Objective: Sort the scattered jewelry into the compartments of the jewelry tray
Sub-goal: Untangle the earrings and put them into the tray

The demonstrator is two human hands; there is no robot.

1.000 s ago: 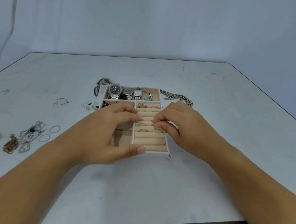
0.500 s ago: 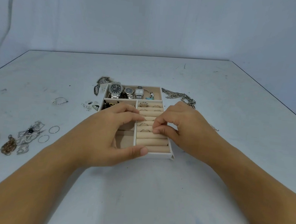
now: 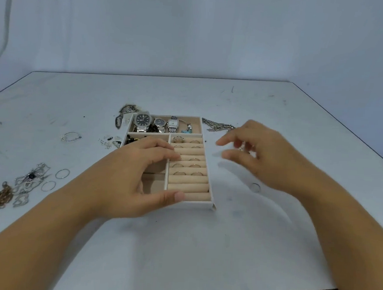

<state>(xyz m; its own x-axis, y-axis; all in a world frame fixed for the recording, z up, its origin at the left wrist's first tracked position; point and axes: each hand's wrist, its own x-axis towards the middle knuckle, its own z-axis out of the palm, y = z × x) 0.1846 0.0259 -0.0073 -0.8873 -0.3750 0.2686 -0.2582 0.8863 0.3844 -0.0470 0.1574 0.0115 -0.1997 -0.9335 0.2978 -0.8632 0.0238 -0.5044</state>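
While the left hand rests on the jewelry tray, fingers together across its divider and thumb on the front rim, the right hand hovers just right of it, blurred, fingers loosely curled; whether they pinch anything is unclear. Several rings sit in its rolls.

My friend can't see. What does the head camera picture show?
A person's left hand rests on a beige jewelry tray on a grey table, while the blurred right hand hovers beside it. Rings and watches sit inside; chains lie loose around it.
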